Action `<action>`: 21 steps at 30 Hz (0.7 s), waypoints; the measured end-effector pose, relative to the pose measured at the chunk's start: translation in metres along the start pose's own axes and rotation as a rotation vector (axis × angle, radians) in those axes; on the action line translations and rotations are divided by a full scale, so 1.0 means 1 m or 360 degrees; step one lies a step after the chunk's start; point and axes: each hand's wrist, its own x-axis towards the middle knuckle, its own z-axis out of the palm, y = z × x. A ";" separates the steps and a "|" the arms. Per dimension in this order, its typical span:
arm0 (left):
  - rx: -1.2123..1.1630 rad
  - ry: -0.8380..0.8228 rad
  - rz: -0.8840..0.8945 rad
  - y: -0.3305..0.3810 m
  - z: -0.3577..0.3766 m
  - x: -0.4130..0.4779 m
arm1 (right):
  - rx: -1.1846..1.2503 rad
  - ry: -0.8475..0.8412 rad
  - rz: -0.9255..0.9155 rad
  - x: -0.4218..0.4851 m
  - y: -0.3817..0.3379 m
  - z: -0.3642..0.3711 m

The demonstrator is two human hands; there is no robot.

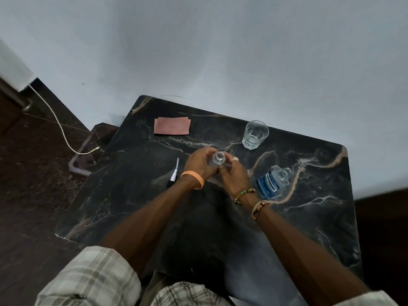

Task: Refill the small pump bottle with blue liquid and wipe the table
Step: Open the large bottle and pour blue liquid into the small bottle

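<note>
A small clear bottle [217, 158] with its mouth uncapped is held upright above the middle of the dark marble table [309, 217]. My left hand [198, 163] grips it from the left, and my right hand [231, 172] wraps it from the right. Its pump top [174, 172], white tube and dark cap, lies on the table left of my left wrist. A blue mouthwash bottle [273, 180] stands open to the right of my right hand. A folded pink cloth [172, 126] lies flat near the table's back left.
A drinking glass [255, 134] with some clear water stands at the back, right of centre. A white cable [59, 124] runs over the dark floor to the left. A pale wall rises behind the table. My plaid sleeves fill the bottom edge.
</note>
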 end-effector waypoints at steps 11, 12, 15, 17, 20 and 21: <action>-0.0131 0.0054 0.0168 0.052 0.008 0.011 | -0.0012 0.0095 -0.0031 0.009 -0.009 -0.057; -0.0134 0.0046 0.0170 0.053 0.009 0.009 | -0.0018 0.0083 -0.0033 0.007 -0.009 -0.060; -0.0178 0.0012 0.0160 0.057 0.009 0.007 | -0.0001 0.0259 -0.0038 0.000 -0.008 -0.076; -0.0198 0.0007 0.0152 0.062 0.010 0.007 | 0.0040 0.0516 -0.0065 -0.006 -0.004 -0.097; -0.0192 0.0008 0.0163 0.070 0.013 0.007 | 0.0226 0.0767 -0.0117 -0.013 0.009 -0.138; -0.0193 0.0010 0.0168 0.072 0.015 0.007 | 0.0300 0.0801 -0.0107 -0.015 0.015 -0.152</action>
